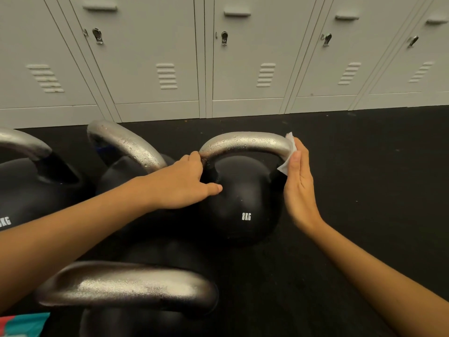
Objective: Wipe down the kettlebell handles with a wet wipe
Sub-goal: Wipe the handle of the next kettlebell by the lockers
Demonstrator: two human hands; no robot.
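A person's right hand, fingers straight and held together, presses a white wet wipe flat against the right end of a silver handle, where the bar curves down toward the ball of a black kettlebell marked "8KG" in white. The wipe is caught between the fingers and the metal, with a corner showing above the fingertips and another below them. The left hand steadies the same weight from the other side: its fingers curl round the left leg of the handle, and the thumb lies stretched across the top of the black ball. Droplets bead along the handle's upper face.

The kettlebell stands on a black rubber floor. Just beside it on the left sits a second kettlebell, its silver handle angled and also beaded with droplets, and farther left a third kettlebell shows part of a white weight marking, cut off by the frame edge. A fourth kettlebell fills the near foreground beneath the left forearm, its broad handle lying across the view. A scrap of teal and red fabric shows at the bottom left corner. Behind the weights, a row of pale grey lockers with vent slots and keyed latches lines the wall.
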